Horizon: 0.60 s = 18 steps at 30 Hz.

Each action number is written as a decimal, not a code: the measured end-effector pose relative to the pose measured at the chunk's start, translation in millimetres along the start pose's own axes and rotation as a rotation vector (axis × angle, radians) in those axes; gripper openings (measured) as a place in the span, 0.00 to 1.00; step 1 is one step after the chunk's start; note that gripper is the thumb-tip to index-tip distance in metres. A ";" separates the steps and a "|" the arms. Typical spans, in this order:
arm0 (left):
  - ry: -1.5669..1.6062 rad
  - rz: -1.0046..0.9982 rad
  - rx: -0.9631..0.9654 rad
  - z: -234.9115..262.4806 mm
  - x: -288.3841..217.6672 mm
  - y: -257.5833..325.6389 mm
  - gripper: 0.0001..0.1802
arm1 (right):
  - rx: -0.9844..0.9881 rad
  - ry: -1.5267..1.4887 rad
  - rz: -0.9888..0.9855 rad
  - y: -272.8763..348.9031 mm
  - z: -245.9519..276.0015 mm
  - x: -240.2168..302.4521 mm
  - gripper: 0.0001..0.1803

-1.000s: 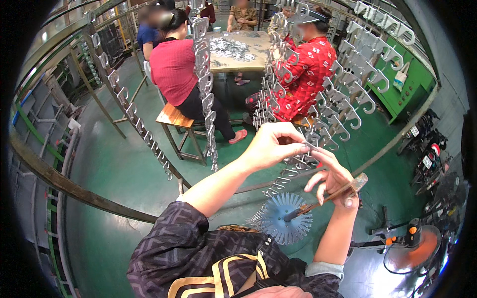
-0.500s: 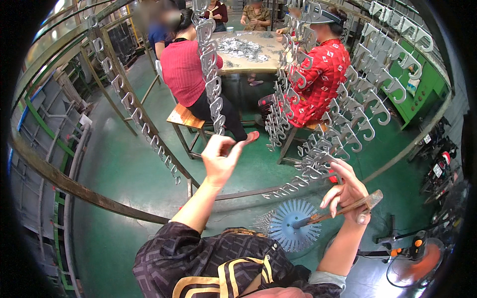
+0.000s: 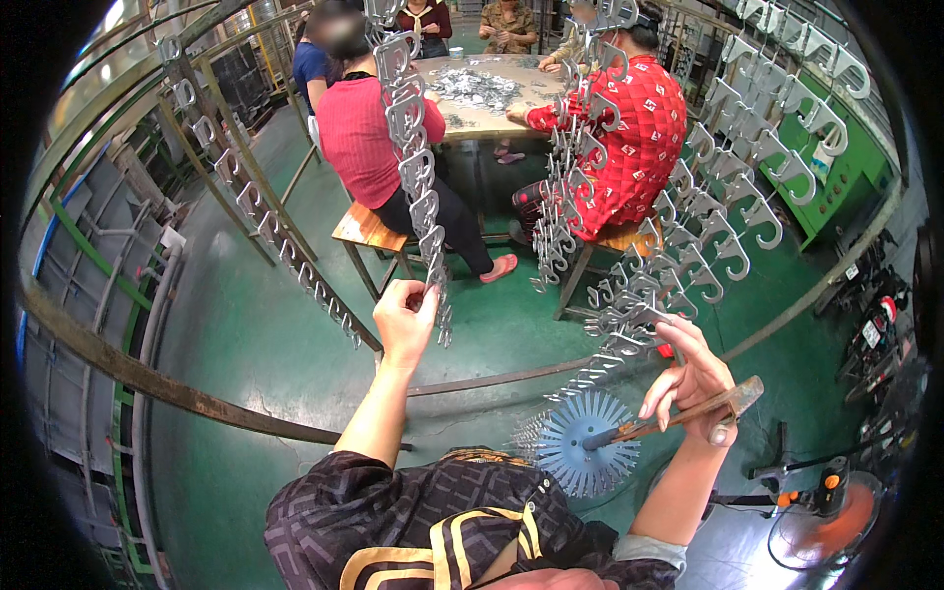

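Observation:
My left hand [image 3: 401, 323] is raised in front of me, its thumb and fingers pinched together at the lower part of a hanging strand of grey metal hooks [image 3: 421, 202]. The strand's lower end dangles just past the fingertips. My right hand [image 3: 691, 385] has a brown, rusty-looking long tool [image 3: 678, 418] lodged across its palm, held by the thumb and lower fingers; its exact kind does not show. That hand's upper fingers stretch up to the lower end of a dense cluster of hanging metal hooks [image 3: 639, 305]. Under the tool's far end is a blue slotted disc [image 3: 580, 442].
A curved rusty rail [image 3: 197, 388] runs around me. Another hook strand [image 3: 261, 211] hangs at the left. People sit around a table [image 3: 531, 74] heaped with small metal pieces. A fan [image 3: 836, 516] stands at the lower right, a green cabinet [image 3: 846, 182] at the far right.
My left hand has moved left and down. The strand beside it has shifted, its lower end now hanging below the fingertips. My right hand and its tool are almost still.

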<state>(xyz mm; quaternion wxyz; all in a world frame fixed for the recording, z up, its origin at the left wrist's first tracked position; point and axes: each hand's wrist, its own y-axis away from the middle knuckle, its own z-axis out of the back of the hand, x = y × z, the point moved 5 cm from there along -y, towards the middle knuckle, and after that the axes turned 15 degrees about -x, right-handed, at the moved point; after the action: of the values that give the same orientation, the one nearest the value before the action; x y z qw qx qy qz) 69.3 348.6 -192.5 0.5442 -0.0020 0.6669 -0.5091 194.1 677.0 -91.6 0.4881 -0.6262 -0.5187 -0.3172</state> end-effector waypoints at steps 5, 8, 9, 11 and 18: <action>0.054 0.046 0.031 2.0 -1.6 -7.0 0.06 | -0.015 0.008 0.011 1.3 1.8 -1.1 0.62; 0.076 0.074 0.048 3.0 -0.4 -8.9 0.07 | -0.009 0.015 0.008 0.9 1.4 -1.6 0.62; 0.076 0.072 0.056 3.5 -1.0 -9.7 0.07 | -0.008 0.020 0.006 0.8 1.2 -1.4 0.62; 0.073 0.066 0.071 5.2 -2.6 -11.5 0.07 | -0.003 0.028 0.001 0.8 0.6 -1.2 0.62; 0.158 0.153 0.113 15.4 -15.4 -19.3 0.07 | -0.001 0.041 -0.005 2.1 -1.1 -0.9 0.62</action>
<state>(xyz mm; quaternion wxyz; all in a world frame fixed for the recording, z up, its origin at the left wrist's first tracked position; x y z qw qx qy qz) 76.1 337.4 -166.6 0.5265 0.1197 0.6761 -0.5014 196.0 675.6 -92.6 0.4977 -0.6183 -0.5101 -0.3315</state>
